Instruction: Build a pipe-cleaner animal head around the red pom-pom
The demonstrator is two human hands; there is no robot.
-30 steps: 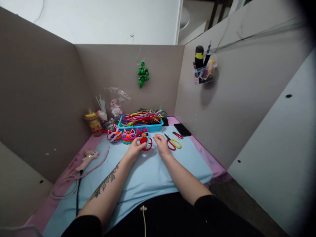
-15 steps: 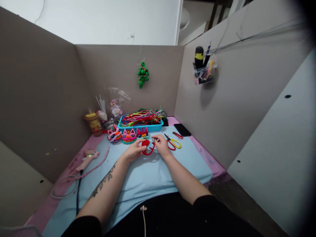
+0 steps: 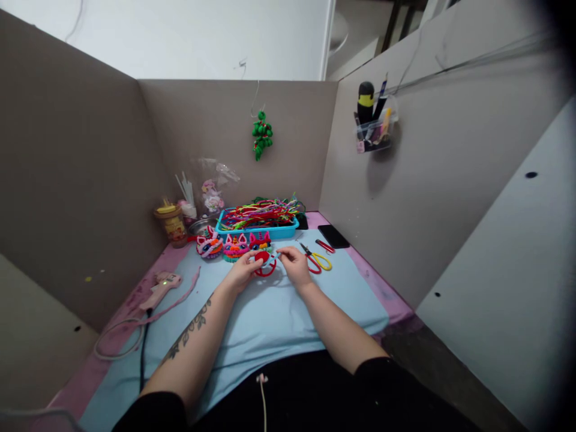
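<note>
Between thumb and fingers, my left hand [image 3: 244, 268] holds a red pipe-cleaner piece [image 3: 265, 271] with a round coiled part and a loop below it. My right hand [image 3: 293, 264] pinches a light-blue pipe cleaner [image 3: 273, 258] that runs across to the red piece. Just behind my hands stand three colourful pipe-cleaner animal heads with ears and horns, one pink and orange [image 3: 236, 247] and one red-topped [image 3: 260, 241]. Scissors [image 3: 317, 261] with one red and one yellow handle lie right of my right hand.
A blue tray [image 3: 257, 233] heaped with coloured pipe cleaners [image 3: 265, 215] stands at the back. A pink glue gun [image 3: 162, 291] with its cord lies left. At right are a phone [image 3: 333, 236] and a small red tool [image 3: 324, 246]. A lidded cup [image 3: 171, 225] stands back left; grey partitions surround the table.
The red piece has shifted slightly left and tilted in my left hand. My right hand has moved little; the light-blue pipe cleaner now shows more clearly between the hands.
</note>
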